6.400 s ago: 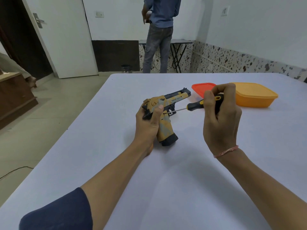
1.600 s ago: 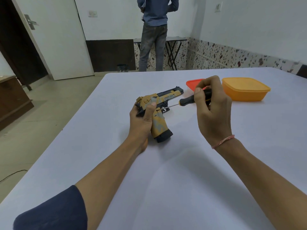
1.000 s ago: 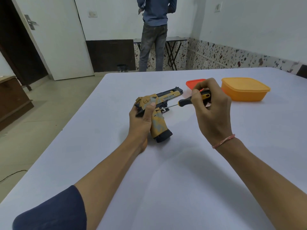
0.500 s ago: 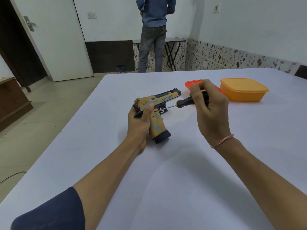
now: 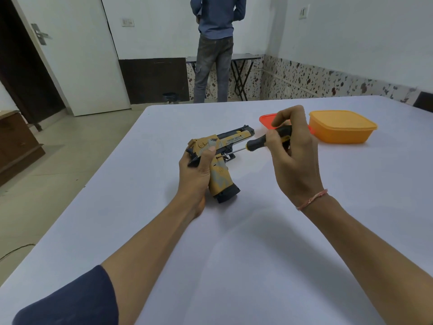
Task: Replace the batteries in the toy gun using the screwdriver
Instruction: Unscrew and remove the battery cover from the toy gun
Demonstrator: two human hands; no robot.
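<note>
The toy gun [image 5: 230,139] is being held by the left hand [image 5: 194,171], its fingers [image 5: 208,158] being wrapped round the rear of the frame with the thumb lying up the side. The butt is being rested on the surface [image 5: 234,266], with the muzzle pointing away and to the right. The screwdriver [image 5: 257,143] is being gripped at its black-and-yellow handle by the right hand [image 5: 294,163], fingers [image 5: 287,114] being closed round it. Its thin shaft is being aimed leftward at the gun's side just above the grip, close to the thumb. Whether the tip is being seated in a screw cannot be told.

A cover screw is probably being worked. Steady inward pressure is being called for, with the shaft being kept in line with the screw so the tip is not being cammed out. The butt is best being kept planted to stop the gun twisting. A small screw is easily being lost on this surface.

The surface is white and is being used for little else. Beyond it, a wooden cabinet [image 5: 16,146] is being seen far left, then a white door [image 5: 77,55], then a person [image 5: 214,43] standing with back turned at a folding table [image 5: 243,66]. On the surface, a red lid [image 5: 266,118] is being partly hidden behind the right hand, with an orange box [image 5: 342,127] just beside it.
</note>
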